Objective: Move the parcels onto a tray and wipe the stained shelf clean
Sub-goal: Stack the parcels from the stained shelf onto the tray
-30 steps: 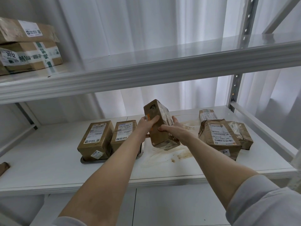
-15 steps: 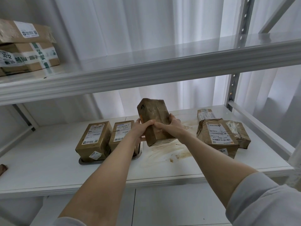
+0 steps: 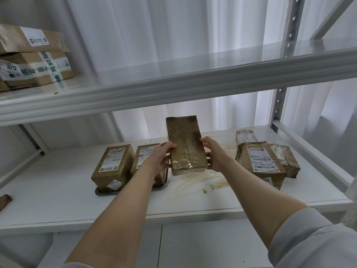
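1. Shallow metal tray [image 3: 100, 192] sat left of centre on the white shelf board [image 3: 48, 200]. Brown labelled cardboard parcel A [image 3: 113, 167] and parcel B [image 3: 145, 155] lay side by side in it, probably to leave room.
2. Left hand [image 3: 162, 157] gripped the left edge of brown tape-wrapped parcel C [image 3: 186, 146], fingers curled round it.
3. Right hand [image 3: 214, 154] clamped the opposite edge. C was off the board, near-upright, above the tray's right rim. Two hands likely for steering it in.
4. Brown smeared stain [image 3: 204, 180] lay exposed just right of the tray.
5. Large brown parcel D [image 3: 258, 163] and small parcels E [image 3: 246, 136] and F [image 3: 286, 159] sat clustered, not yet moved.
6. Room: stacked cardboard boxes [image 3: 32, 57] on the upper shelf [image 3: 173, 80], white curtain [image 3: 173, 35] behind.
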A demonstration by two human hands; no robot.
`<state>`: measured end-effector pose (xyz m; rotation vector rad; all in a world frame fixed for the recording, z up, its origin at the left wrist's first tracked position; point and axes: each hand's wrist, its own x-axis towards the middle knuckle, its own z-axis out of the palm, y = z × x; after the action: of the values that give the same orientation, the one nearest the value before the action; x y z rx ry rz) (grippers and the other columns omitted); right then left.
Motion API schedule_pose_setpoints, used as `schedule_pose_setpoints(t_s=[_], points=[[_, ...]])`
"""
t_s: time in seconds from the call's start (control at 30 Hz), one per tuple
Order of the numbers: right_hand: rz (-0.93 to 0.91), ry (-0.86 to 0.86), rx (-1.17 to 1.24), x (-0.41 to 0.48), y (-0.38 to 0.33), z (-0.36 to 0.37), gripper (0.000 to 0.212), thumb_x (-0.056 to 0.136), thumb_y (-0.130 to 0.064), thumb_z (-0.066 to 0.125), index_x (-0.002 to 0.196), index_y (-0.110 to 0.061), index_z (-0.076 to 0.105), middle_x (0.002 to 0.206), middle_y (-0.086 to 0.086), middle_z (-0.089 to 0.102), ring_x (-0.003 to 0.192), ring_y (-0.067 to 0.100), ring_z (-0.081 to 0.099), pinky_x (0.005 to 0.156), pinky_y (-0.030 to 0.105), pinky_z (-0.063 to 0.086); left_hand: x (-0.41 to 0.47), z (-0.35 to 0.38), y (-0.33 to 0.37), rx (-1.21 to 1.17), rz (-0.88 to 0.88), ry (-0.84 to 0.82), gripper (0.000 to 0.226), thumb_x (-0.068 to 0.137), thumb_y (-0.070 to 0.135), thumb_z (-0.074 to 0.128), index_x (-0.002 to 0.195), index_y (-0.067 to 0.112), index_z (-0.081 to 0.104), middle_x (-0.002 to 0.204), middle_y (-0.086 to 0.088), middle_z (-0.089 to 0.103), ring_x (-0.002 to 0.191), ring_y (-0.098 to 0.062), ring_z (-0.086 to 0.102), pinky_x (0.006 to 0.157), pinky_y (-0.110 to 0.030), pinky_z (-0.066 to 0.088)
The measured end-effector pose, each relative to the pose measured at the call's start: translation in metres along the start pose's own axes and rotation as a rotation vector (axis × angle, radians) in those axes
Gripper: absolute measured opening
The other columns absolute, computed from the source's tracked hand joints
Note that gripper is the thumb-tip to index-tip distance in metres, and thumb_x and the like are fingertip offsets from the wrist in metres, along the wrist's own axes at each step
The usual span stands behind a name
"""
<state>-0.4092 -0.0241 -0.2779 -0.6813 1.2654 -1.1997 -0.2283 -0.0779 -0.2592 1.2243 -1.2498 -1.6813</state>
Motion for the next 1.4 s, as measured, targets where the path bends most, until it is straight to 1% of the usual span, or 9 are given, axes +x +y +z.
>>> schedule_pose_setpoints(t_s=[0.2,0.4,0.47,0.67,0.73,0.87,1.1,1.27,1.4], points=[[0.039,-0.102,-0.043,-0.001,0.000,0.000,0.016,0.082,-0.026,0.060,0.090,-0.013,0.057,0.079,0.003,0.056,0.066,0.018,0.051,0.065,0.032,0.047,0.004,0.000,-0.002,-0.066,-0.008,0.061,0.010,0.080,0.010,0.050,0.089,0.010,0.054,0.088,-0.008,0.055,0.085,-0.025,0.054,0.088,-0.043,0.047],[-0.033,-0.080,-0.140,-0.004,-0.001,0.005,0.030,0.085,-0.018,0.063,0.113,-0.011,0.054,0.093,0.005,0.057,0.073,0.018,0.054,0.061,0.032,0.047,0.002,0.006,0.000,-0.026,0.026,0.089,0.022,0.079,-0.001,0.042,0.088,0.012,0.059,0.084,-0.007,0.057,0.079,-0.022,0.054,0.085,-0.040,0.048],[-0.061,-0.046,-0.168,-0.005,0.000,0.008,0.040,0.085,-0.015,0.063,0.123,-0.011,0.051,0.093,0.007,0.059,0.072,0.017,0.055,0.056,0.029,0.048,0.000,0.010,0.001,0.023,0.053,0.090,0.029,0.082,-0.003,0.042,0.099,0.013,0.059,0.088,-0.007,0.059,0.080,-0.020,0.055,0.087,-0.041,0.050],[-0.119,0.031,-0.141,-0.006,0.001,0.013,0.056,0.085,-0.007,0.064,0.135,-0.012,0.040,0.096,0.007,0.060,0.071,0.015,0.059,0.044,0.021,0.048,-0.005,0.016,0.004,0.085,0.108,0.096,0.061,0.084,-0.006,0.047,0.139,0.020,0.040,0.096,-0.006,0.062,0.074,-0.015,0.058,0.058,-0.028,0.048],[-0.131,0.066,-0.140,-0.005,0.000,0.014,0.059,0.084,-0.008,0.066,0.136,-0.013,0.039,0.099,0.006,0.061,0.075,0.016,0.061,0.050,0.024,0.049,-0.005,0.017,0.004,0.133,0.110,0.083,0.072,0.085,-0.002,0.053,0.148,0.020,0.025,0.111,-0.009,0.059,0.078,-0.014,0.057,0.059,-0.026,0.046],[-0.139,0.100,-0.118,-0.004,0.001,0.015,0.066,0.081,-0.012,0.072,0.138,-0.013,0.038,0.099,0.003,0.060,0.079,0.015,0.061,0.053,0.025,0.047,0.000,0.017,0.000,0.329,0.120,0.003,0.068,0.078,0.019,0.074,0.135,0.018,0.037,0.121,-0.008,0.058,0.102,-0.025,0.061,0.083,-0.036,0.055],[-0.125,0.078,-0.088,-0.003,0.002,0.013,0.080,0.079,-0.024,0.078,0.144,-0.016,0.032,0.114,0.008,0.060,0.086,0.018,0.062,0.062,0.029,0.052,0.010,0.018,-0.007,0.465,0.077,0.009,0.127,0.030,0.059,0.090,0.137,0.034,0.027,0.132,-0.005,0.050,0.114,-0.026,0.056,0.096,-0.046,0.051],[-0.094,0.064,-0.013,0.001,0.002,0.008,0.059,0.088,-0.037,0.066,0.138,-0.018,0.041,0.103,0.000,0.060,0.094,0.020,0.061,0.076,0.038,0.054,0.017,0.020,-0.011,0.525,0.074,0.021,0.137,0.021,0.066,0.087,0.139,0.042,0.022,0.137,-0.005,0.043,0.119,-0.027,0.052,0.097,-0.048,0.049],[-0.101,0.078,0.033,0.005,0.003,0.005,0.043,0.096,-0.024,0.056,0.137,-0.020,0.045,0.106,0.002,0.062,0.099,0.024,0.060,0.086,0.044,0.054,0.015,0.021,-0.010,0.551,0.084,0.016,0.138,0.020,0.067,0.085,0.138,0.043,0.019,0.137,-0.005,0.041,0.119,-0.028,0.051,0.098,-0.049,0.048]])
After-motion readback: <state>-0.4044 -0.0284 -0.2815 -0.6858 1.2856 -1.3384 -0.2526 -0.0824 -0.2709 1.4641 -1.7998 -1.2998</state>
